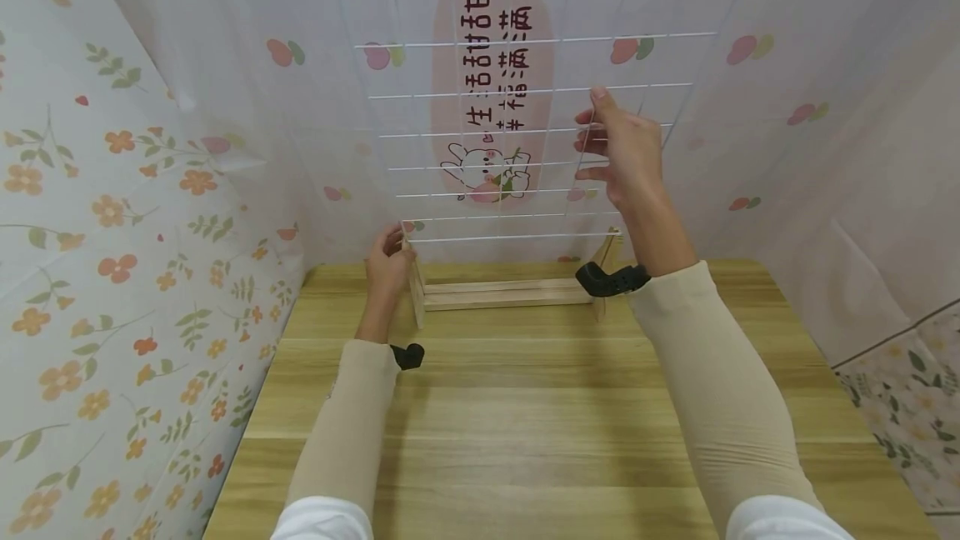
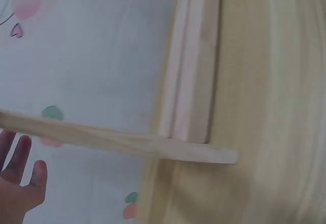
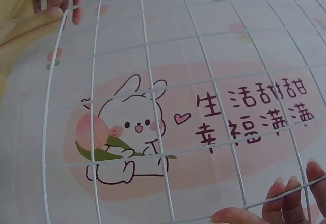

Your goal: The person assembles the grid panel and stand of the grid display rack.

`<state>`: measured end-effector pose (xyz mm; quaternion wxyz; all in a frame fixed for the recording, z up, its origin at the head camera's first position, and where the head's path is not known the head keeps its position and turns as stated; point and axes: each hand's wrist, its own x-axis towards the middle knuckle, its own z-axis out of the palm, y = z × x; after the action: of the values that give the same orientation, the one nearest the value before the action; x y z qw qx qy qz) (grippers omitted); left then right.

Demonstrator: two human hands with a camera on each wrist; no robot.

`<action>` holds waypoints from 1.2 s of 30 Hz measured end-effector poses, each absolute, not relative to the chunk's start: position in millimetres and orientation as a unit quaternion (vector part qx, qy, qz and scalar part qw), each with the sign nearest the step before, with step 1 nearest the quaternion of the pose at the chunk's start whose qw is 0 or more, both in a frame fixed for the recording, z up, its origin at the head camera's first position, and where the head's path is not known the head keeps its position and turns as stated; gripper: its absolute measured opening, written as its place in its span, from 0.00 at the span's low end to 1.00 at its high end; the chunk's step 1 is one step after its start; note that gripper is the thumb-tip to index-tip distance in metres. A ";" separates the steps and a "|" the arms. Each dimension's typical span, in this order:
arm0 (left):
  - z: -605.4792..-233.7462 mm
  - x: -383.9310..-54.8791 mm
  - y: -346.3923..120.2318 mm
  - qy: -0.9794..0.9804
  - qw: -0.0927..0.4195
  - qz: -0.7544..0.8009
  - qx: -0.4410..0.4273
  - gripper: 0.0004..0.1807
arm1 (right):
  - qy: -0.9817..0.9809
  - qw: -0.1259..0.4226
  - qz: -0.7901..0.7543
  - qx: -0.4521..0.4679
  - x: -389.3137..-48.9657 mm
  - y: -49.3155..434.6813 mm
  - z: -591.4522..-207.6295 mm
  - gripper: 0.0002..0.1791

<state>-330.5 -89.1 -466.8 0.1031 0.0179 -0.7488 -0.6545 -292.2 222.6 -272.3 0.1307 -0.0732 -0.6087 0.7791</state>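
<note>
In the head view a white wire grid panel (image 1: 525, 92) leans upright over a pale wooden stand (image 1: 510, 294). My right hand (image 1: 633, 152) grips the panel's right part; in the right wrist view, that hand's thumb and fingers (image 3: 293, 193) lie about an outer wire. My left hand (image 1: 387, 269) holds the top of the stand's left upright, beside the panel's lower left corner. The left wrist view shows the upright (image 2: 117, 138) and the crossbars (image 2: 191, 71), with some left-hand fingers (image 2: 20, 158) beside the upright's end; its thumb is out of that view.
The stand rests near the back edge of a wood-grain table (image 1: 495, 432). Behind it hangs a pale cloth (image 1: 315, 123) with a printed rabbit and writing. A flowered cloth (image 1: 112, 273) borders the left side. Each wrist carries a black camera mount (image 1: 611, 280).
</note>
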 end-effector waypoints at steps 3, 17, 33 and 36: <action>-459.1 -333.8 -95.5 -0.743 0.121 -0.658 0.015 0.26 | -0.609 0.130 0.779 -0.074 -293.3 221.1 -272.7 0.30; -398.0 -337.8 -102.8 -0.713 0.163 -0.682 -0.005 0.22 | -0.609 0.132 0.779 -0.076 -295.7 220.7 -274.8 0.27; -340.5 -338.3 -96.6 -0.699 0.199 -0.684 -0.059 0.20 | -0.624 0.132 0.765 -0.087 -298.7 217.4 -280.4 0.27; -336.1 -340.5 -95.3 -0.697 0.203 -0.684 -0.068 0.21 | -0.629 0.134 0.760 -0.090 -299.7 214.7 -281.7 0.27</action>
<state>-340.5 -95.3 -336.1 0.2026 -0.0682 -0.6970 -0.6844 -299.7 214.7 -281.7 0.1338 -0.0898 -0.6292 0.7603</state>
